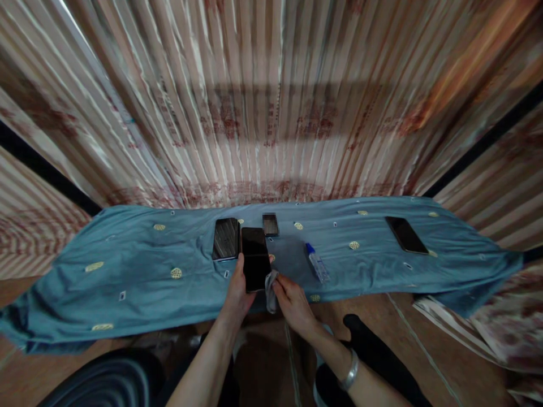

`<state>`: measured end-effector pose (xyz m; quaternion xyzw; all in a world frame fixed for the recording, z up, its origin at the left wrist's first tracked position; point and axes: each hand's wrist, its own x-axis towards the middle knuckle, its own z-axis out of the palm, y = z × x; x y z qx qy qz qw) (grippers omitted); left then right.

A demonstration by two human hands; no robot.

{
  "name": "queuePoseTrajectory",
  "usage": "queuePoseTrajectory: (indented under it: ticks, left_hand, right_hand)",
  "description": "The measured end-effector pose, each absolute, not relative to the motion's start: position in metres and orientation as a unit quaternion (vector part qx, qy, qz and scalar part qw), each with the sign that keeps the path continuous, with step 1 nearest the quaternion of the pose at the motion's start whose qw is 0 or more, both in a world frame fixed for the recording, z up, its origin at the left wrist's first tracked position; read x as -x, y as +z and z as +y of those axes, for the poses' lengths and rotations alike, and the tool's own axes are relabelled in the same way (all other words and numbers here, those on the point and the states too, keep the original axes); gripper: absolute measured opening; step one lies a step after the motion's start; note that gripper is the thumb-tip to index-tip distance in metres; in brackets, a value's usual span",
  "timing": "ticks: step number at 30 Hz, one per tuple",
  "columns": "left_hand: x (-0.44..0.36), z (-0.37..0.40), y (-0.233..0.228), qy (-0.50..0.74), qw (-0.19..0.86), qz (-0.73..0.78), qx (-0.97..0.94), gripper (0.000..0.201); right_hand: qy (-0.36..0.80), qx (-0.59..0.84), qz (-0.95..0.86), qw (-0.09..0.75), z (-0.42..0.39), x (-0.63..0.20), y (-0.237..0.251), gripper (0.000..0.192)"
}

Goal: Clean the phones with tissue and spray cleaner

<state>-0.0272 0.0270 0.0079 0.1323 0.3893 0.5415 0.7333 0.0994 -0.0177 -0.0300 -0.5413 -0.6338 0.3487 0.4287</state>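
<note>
My left hand (241,285) is wrapped around the lower left side of a black smartphone (255,257), holding it screen up above the cloth-covered table. In my right hand (292,302) a small grey cloth (271,291) is pinched, touching the phone's lower right edge. Just left of the held phone lies another dark phone (225,239) with a striped reflection on its screen. Behind it on the right sits a small dark square object (270,224), blurred out. A clear spray bottle with a blue cap (317,263) lies to the right of my hands.
A third phone (406,234) lies toward the table's right end. The blue patterned tablecloth (144,271) hangs over the front edge. Striped curtains (263,113) close off the back and sides. A round black stool (110,379) stands at lower left.
</note>
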Motion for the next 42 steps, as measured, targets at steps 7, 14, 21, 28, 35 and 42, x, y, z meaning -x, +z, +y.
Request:
queuePoseTrajectory:
  ticks: [7, 14, 21, 28, 35, 42]
  left_hand:
    - [0.028, 0.026, 0.007, 0.545, 0.734, 0.380, -0.138, 0.053]
    - [0.030, 0.030, 0.006, 0.563, 0.739, 0.353, -0.110, 0.057]
    - [0.033, 0.030, 0.000, 0.556, 0.749, 0.339, -0.120, 0.057]
    - [0.027, 0.026, 0.003, 0.543, 0.755, 0.351, -0.107, 0.064]
    - [0.018, 0.021, 0.003, 0.535, 0.763, 0.351, -0.094, 0.064]
    - [0.021, 0.020, 0.001, 0.549, 0.759, 0.337, -0.093, 0.055]
  right_hand:
    - [0.412, 0.526, -0.565, 0.484, -0.009, -0.102, -0.045, 0.039]
    - [0.280, 0.511, -0.661, 0.473, -0.016, -0.108, -0.039, 0.031]
    - [0.066, 0.444, -0.777, 0.441, -0.019, -0.110, -0.035, 0.036]
    - [-0.023, 0.395, -0.822, 0.409, -0.023, -0.105, -0.024, 0.034]
    - [-0.057, 0.370, -0.834, 0.405, -0.023, -0.102, -0.018, 0.033]
    - [-0.037, 0.366, -0.842, 0.394, -0.023, -0.102, -0.020, 0.037]
